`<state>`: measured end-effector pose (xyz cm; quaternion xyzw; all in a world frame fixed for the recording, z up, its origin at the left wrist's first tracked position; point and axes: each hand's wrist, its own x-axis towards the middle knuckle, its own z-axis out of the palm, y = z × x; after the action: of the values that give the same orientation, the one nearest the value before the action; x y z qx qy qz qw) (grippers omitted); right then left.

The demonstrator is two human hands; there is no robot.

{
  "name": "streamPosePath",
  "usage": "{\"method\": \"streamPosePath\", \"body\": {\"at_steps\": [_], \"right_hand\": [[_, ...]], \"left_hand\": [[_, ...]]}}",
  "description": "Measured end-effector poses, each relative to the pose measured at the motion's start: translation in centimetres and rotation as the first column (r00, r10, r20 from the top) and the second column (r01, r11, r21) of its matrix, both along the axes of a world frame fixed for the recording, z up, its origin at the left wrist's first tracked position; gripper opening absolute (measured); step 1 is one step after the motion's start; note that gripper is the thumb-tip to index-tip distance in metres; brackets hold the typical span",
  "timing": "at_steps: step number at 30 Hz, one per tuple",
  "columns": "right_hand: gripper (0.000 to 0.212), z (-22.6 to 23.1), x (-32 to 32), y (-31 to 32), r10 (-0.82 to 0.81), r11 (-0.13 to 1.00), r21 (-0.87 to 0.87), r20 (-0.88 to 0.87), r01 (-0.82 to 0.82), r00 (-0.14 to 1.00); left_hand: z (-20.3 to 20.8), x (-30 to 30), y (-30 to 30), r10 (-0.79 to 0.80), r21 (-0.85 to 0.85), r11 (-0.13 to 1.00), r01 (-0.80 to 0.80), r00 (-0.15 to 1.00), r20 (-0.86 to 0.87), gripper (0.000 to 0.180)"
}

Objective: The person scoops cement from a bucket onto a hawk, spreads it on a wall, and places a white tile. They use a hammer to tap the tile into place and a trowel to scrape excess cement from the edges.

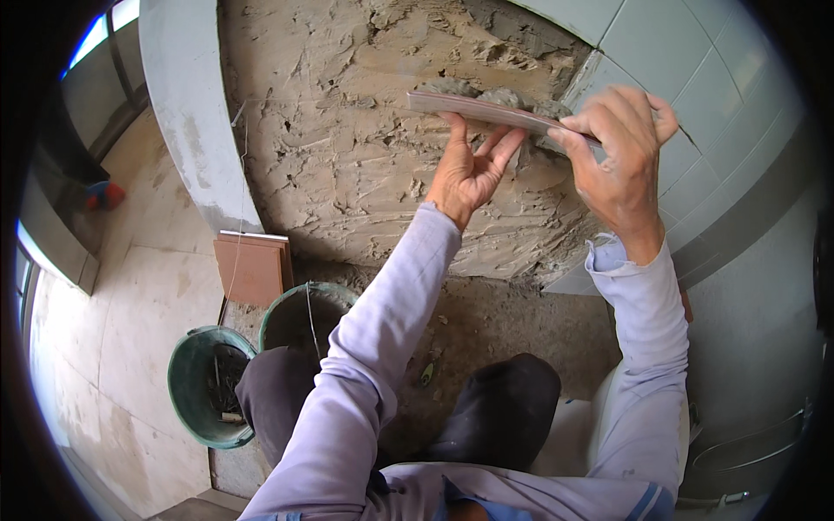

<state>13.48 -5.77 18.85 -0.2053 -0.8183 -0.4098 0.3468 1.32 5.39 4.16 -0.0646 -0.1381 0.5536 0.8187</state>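
A thin tile is seen nearly edge-on in front of the rough, mortar-covered wall. Lumps of wet grey mortar show along its far side. My left hand bears the tile from the near side, thumb and fingertips against its face, palm turned up. At the right end, my right hand grips the tile between thumb and curled fingers. How far the mortar spreads behind the tile is hidden, and I cannot tell whether it touches the wall.
Pale green tiles cover the wall at right. Several brown tiles lean at left beside a grey upright panel with a string. Two green buckets stand by my knee, the nearer one holding tools. A cable hangs at lower right.
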Motion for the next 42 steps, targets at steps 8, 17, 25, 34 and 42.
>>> {"method": "streamPosePath", "body": {"at_steps": [8,17,25,34,42], "right_hand": [[0.018,1.1,-0.3,1.2,-0.025,0.999,-0.032,-0.015,0.024,1.000],[0.022,3.6,1.1,4.3,-0.247,0.954,-0.150,0.100,0.260,0.964],[0.017,5.2,0.5,6.1,-0.146,0.950,-0.287,-0.062,0.122,0.987],[0.015,7.1,1.0,10.3,-0.151,0.948,-0.295,-0.080,0.121,0.985],[0.016,7.6,2.0,12.6,-0.216,0.932,-0.322,-0.125,0.166,0.968]], "left_hand": [[-0.4,-1.3,1.3,0.014,0.089,0.996,0.000,0.988,-0.154,0.121],[-0.2,-1.8,1.9,0.072,0.030,0.997,-0.067,0.964,-0.255,0.126],[0.3,-1.7,1.9,0.189,0.092,0.982,-0.165,0.829,-0.527,0.124],[0.6,-1.9,2.8,0.181,0.054,0.979,-0.198,0.708,-0.683,0.099],[1.0,-1.8,2.5,0.174,0.102,0.980,-0.171,0.483,-0.858,0.082]]}}
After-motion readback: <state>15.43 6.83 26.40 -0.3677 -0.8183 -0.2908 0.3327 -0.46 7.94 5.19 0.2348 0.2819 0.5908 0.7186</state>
